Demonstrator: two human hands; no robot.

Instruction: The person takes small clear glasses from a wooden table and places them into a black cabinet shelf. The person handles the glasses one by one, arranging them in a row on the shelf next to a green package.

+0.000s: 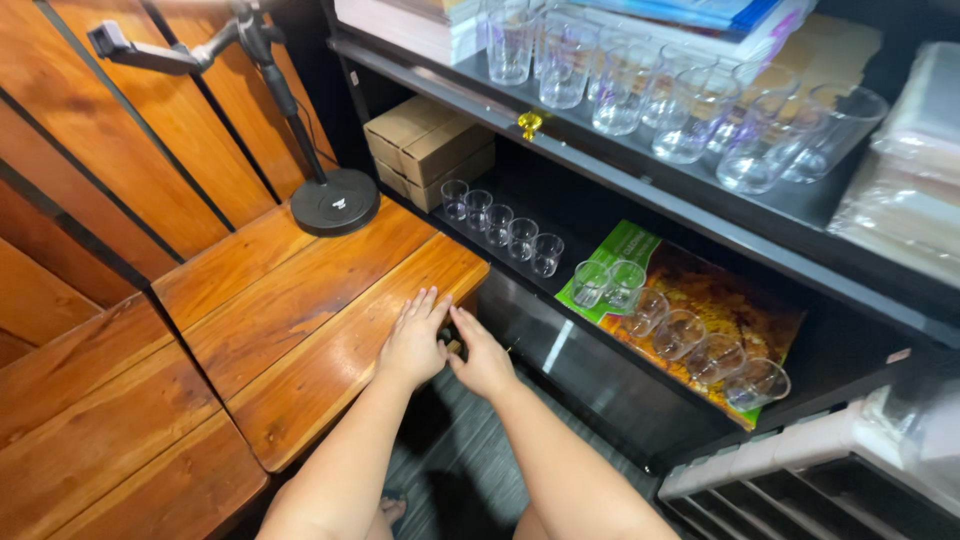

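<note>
Head view looks down at both hands meeting at the near right corner of the wooden surface. The left hand lies flat on the plank edge, fingers spread, holding nothing. The right hand sits just beside it, off the edge, fingers loosely curled around a small dark thing wedged between the two hands. It's too hidden to say what it is, or whether that grip is actually closed on it.

What could go wrong, as I see it: that little thing hangs right over the gap above the floor, so a loose hold could drop it. Also the lower shelf is right there, so an elbow swinging right could knock the glasses.

Counts: five small clear cups in a row on the lower shelf's far left, then about six bigger clear glasses on a green and orange printed sheet. The upper shelf holds roughly nine tall glasses, though they overlap. Two brown cardboard boxes are stacked, and one black stand is on the surface.
</note>
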